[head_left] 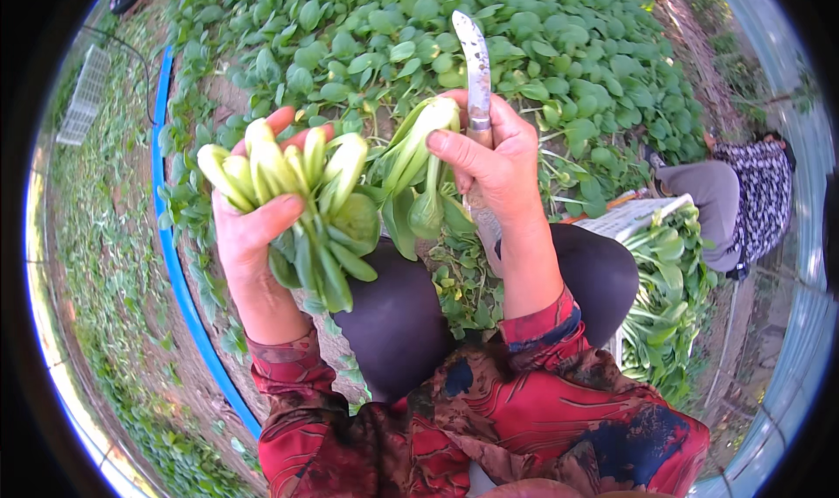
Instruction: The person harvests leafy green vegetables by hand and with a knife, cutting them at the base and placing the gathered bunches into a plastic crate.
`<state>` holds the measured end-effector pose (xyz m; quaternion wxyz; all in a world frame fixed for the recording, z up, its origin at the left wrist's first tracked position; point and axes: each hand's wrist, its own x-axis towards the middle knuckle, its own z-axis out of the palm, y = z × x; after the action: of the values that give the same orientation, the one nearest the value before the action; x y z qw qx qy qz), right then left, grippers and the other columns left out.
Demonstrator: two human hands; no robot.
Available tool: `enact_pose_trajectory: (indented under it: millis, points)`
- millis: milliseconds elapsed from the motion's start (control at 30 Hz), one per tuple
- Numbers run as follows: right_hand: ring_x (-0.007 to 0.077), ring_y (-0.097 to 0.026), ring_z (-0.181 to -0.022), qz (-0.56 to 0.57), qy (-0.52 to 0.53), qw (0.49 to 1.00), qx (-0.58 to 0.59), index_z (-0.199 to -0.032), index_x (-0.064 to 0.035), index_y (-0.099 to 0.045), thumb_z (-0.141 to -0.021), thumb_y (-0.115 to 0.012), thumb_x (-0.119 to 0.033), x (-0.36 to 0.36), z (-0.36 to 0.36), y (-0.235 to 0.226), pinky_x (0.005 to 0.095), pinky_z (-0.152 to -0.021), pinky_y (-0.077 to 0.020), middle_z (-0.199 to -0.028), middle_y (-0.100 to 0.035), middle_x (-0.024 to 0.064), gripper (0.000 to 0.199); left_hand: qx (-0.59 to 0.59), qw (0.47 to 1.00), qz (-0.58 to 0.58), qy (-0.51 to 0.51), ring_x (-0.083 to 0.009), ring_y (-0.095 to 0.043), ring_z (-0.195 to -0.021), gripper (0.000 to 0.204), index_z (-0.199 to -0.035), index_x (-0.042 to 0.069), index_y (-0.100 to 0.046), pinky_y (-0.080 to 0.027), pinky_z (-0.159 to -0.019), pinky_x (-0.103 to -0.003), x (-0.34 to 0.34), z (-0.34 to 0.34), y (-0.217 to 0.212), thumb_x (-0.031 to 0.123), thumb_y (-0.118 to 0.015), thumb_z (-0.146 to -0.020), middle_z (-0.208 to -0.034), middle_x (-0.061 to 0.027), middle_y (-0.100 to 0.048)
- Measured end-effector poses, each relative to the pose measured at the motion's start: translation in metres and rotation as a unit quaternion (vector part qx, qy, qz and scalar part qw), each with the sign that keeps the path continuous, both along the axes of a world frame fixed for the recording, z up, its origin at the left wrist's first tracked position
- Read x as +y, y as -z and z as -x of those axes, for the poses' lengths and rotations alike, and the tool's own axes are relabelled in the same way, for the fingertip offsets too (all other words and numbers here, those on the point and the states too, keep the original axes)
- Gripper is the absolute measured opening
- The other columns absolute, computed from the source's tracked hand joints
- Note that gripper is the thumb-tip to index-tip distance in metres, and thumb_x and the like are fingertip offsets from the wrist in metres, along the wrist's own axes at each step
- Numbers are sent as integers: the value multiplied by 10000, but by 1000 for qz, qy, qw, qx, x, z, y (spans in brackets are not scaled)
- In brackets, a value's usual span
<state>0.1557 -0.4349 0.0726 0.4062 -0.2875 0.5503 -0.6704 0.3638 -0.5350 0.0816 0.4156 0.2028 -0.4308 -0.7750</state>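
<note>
My left hand (253, 223) is closed around a bunch of bok choy (284, 170), pale stem ends up and green leaves hanging down. In my right hand (489, 153) is a knife (474, 65) with a curved, dirt-specked blade pointing up and away from me. The same hand pinches a single bok choy (417, 157) between thumb and fingers, its leaves drooping beside the left-hand bunch. Most of the knife's handle is hidden by my palm and fingers. Both hands are raised above my knees.
A dense bed of leafy greens (367, 39) spreads ahead. To my right stands a white crate (642, 214) heaped with picked bok choy (664, 297). Beyond it crouches another person (752, 197). A blue hose (179, 262) runs along the left, and a white crate (85, 94) lies far left.
</note>
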Motion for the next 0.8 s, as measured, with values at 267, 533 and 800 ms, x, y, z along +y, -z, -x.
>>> enact_pose_trajectory:
  millis: [267, 533, 800]
  points:
    - [143, -611, -895, 322, 89, 930, -150, -1130, 22, -504, -753, -713, 24, 104, -4, -54, 281, -803, -505, -989, -619, 80, 431, -19, 978, 154, 137, -286, -475, -1218, 830, -1342, -18, -382, -360, -1048, -395, 103, 96, -50, 140, -770, -627, -1338, -197, -451]
    - [98, -568, -714, 59, 133, 981, 125, -976, 4, -581, -761, -754, -145, 234, 61, -70, 266, -636, -470, -792, -639, 44, 314, -119, 957, 178, 195, -221, -514, -1113, 757, -1293, -10, -404, -378, -1010, -356, 164, 154, -33, 63, -706, -602, -1221, -113, -505]
    - [180, -578, -634, 7, 122, 971, 204, -910, -14, -616, -704, -778, -299, 312, 80, -73, 327, -591, -452, -704, -621, 107, 387, -155, 899, 244, 328, -232, -512, -1111, 824, -1268, 7, -418, -398, -992, -379, 173, 180, -43, 128, -810, -553, -1226, -107, -502]
